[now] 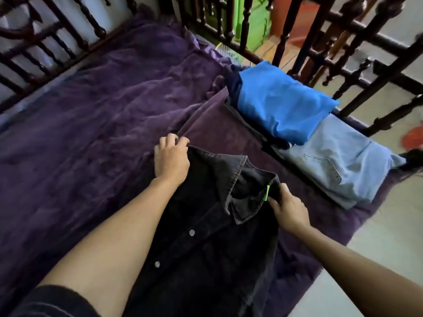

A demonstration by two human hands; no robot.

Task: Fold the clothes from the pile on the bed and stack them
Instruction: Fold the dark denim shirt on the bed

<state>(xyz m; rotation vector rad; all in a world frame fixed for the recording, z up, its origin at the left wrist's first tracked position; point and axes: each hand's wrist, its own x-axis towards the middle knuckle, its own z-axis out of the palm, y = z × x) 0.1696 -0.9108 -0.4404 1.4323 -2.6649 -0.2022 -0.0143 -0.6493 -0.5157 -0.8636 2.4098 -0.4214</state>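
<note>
Head view only. Black denim shirt [206, 225] lies front-up on the purple sheet [91, 133]. Landmark is its collar [240, 186]: the body runs from the collar back toward the person, with the snap buttons [191, 232] on the placket below it. Beyond and right of the collar, apart from the shirt, sit the folded blue garment [281, 104] and folded light jeans [338, 165], by the dark bed rail [297, 42]. Handling, my read: denim is heavier and stiffer than a tee, not slippery, not fragile. It should crease cleanly and stay where it's put, but the collar and placket are bulky. Best holds are the shoulder seams or collar band, not mid-panel. Left hand [171, 159] is at the shoulder corner left of the collar, fingers curled over the fabric edge, so it looks like a grip on the shirt; thumb not visible. Right hand [289, 208] is at the collar's right side, just beside the green tag [266, 193], thumb and fingers pinching the collar band. Neither hand is spread flat. Folding looks barely begun: the shirt is flat and not yet on the stack.
</note>
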